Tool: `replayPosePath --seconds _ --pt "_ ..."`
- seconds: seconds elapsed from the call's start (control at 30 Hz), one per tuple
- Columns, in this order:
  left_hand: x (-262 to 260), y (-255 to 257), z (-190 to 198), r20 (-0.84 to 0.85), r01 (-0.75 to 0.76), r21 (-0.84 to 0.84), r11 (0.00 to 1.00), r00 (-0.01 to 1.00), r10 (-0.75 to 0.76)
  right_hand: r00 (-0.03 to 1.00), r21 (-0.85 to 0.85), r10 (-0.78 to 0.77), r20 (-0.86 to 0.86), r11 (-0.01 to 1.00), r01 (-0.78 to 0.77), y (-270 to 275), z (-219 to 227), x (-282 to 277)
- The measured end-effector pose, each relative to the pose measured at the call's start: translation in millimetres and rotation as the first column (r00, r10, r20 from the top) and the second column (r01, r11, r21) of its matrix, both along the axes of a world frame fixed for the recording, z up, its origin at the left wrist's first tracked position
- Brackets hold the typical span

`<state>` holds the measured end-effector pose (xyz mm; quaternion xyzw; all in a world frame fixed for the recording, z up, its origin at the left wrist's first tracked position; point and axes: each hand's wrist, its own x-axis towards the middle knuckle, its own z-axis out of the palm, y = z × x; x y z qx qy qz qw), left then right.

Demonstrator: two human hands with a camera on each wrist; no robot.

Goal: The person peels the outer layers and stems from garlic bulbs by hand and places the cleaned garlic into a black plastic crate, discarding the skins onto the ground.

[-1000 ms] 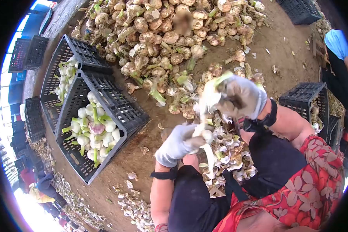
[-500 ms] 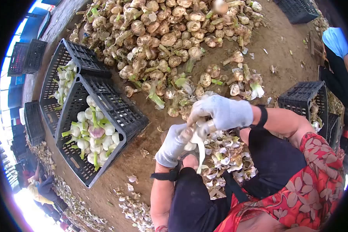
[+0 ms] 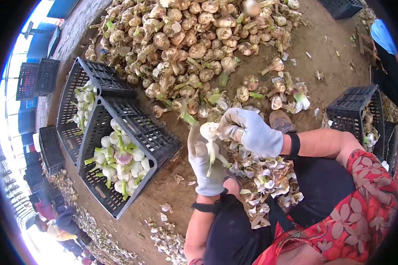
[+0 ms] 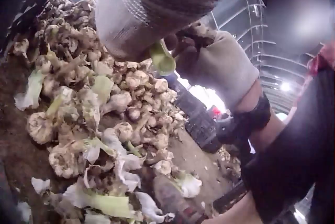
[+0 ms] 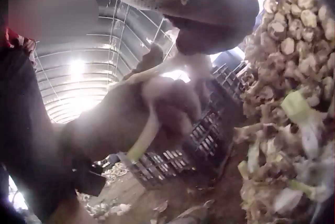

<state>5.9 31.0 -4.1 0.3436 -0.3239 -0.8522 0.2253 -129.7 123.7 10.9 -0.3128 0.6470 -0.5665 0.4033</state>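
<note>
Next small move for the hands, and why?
Probably have the right hand ease the tan, ragged material off the garlic bulb while the left hand steadies it. The right hand is at that ragged side, and the bulbs in the nearer crate look mostly white and clean.

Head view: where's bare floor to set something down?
Mostly bare floor between the near crate and the left hand, a few scraps on it. Another scrap-dotted stretch lies between the garlic pile and the right-side crate. Crowded: the pile, the peelings between the person's legs, and the near crate, holding white bulbs.
</note>
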Motion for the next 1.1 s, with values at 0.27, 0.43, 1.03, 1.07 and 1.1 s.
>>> replayPosePath --seconds 0.27,0.43,1.03,1.07,1.1 --pt "-0.1 -4.8 0.1 0.413 0.430 -0.253 0.867 0.858 -0.305 0.873 0.073 0.013 0.487 0.996 -0.055 -4.5 11.5 -16.4" --pt "-4.8 2.8 -6.8 0.584 0.529 -0.705 0.472 0.811 -0.036 0.897 -0.022 -0.015 0.442 0.999 0.028 -13.4 5.7 -24.4" --pt "0.6 -19.7 19.3 0.699 0.705 -0.706 -0.064 0.709 0.093 0.902 0.149 0.361 0.235 0.904 -0.401 -12.4 11.3 -35.2" --pt "-2.2 -20.5 22.2 0.717 0.723 -0.683 -0.105 0.691 0.093 0.918 0.138 0.358 0.174 0.914 -0.382 -12.7 9.3 -35.7" --pt "-5.1 -21.1 31.1 0.759 0.764 -0.631 -0.136 0.644 0.097 0.928 0.125 0.354 0.112 0.922 -0.367 -15.0 2.9 -34.8"
